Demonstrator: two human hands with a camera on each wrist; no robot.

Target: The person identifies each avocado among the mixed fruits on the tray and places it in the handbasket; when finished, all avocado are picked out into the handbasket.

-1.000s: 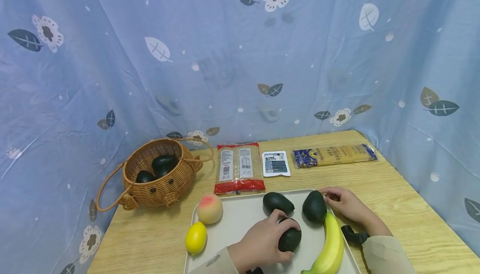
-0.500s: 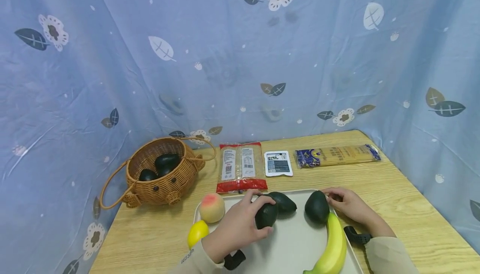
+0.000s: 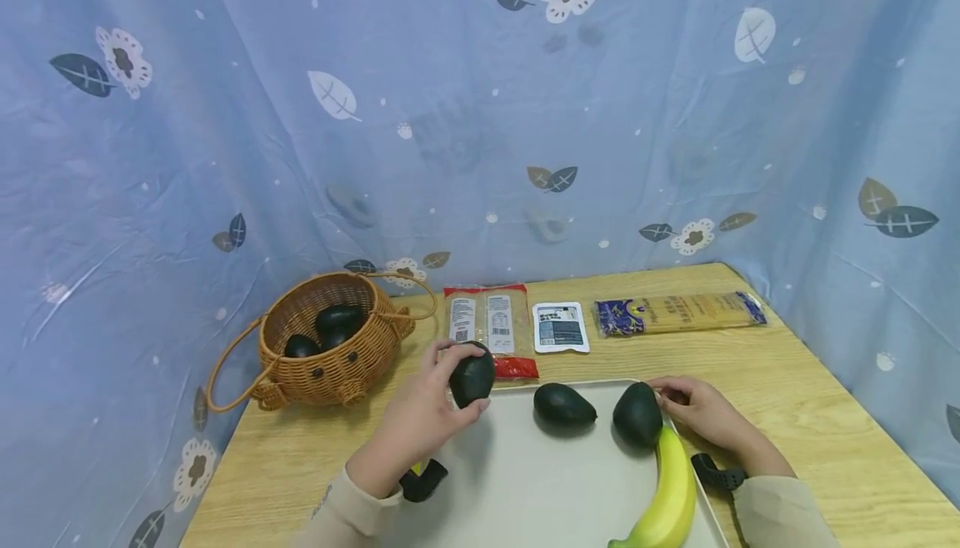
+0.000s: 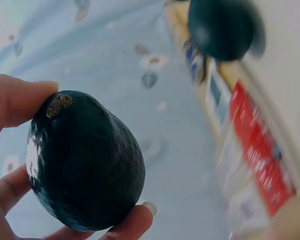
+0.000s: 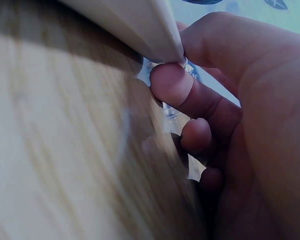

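My left hand (image 3: 459, 383) grips a dark green avocado (image 3: 472, 377) and holds it in the air over the far left corner of the white tray (image 3: 525, 481), a short way right of the wicker basket (image 3: 330, 348). In the left wrist view the avocado (image 4: 85, 160) sits stem end up between thumb and fingertips (image 4: 135, 220). My right hand (image 3: 686, 404) has its fingers (image 5: 175, 87) curled at the tray rim (image 5: 140, 25), at the far right corner. Two more avocados (image 3: 564, 404) (image 3: 637, 414) and a banana (image 3: 667, 490) lie on the tray.
The basket holds two avocados (image 3: 337, 319) (image 3: 300, 346). Behind the tray lie a red noodle pack (image 3: 487, 327), a white packet (image 3: 560, 327) and a spaghetti pack (image 3: 678, 312). Blue patterned cloth encloses the wooden table (image 3: 810, 414) at the back and sides.
My left hand has lifted the avocado off the tray and carried it left and away, towards the basket. The arm now hides the peach and lemon. The right hand has stayed put.
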